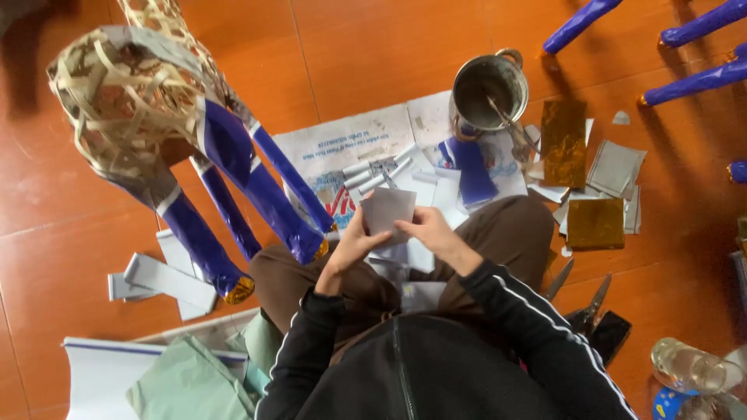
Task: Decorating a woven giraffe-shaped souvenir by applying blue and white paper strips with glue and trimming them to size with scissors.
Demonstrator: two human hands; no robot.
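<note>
Both hands hold a grey-white sheet of paper [387, 210] above my lap. My left hand [350, 247] grips its left lower edge; my right hand [434, 232] pinches its right side. More cut paper pieces [416, 292] lie on my brown trousers beneath. A woven bamboo animal frame [128, 93] with legs wrapped in purple paper [233, 167] stands at my left, gold foil on its feet.
A metal pot [488, 92] with a brush stands ahead on a printed sack [350, 144]. Gold foil sheets [563, 141] and grey paper pieces [616, 167] lie right. Scissors [587, 307] rest by my right knee. Purple-wrapped legs [700, 31] are top right. Green and white paper [183, 381] is bottom left.
</note>
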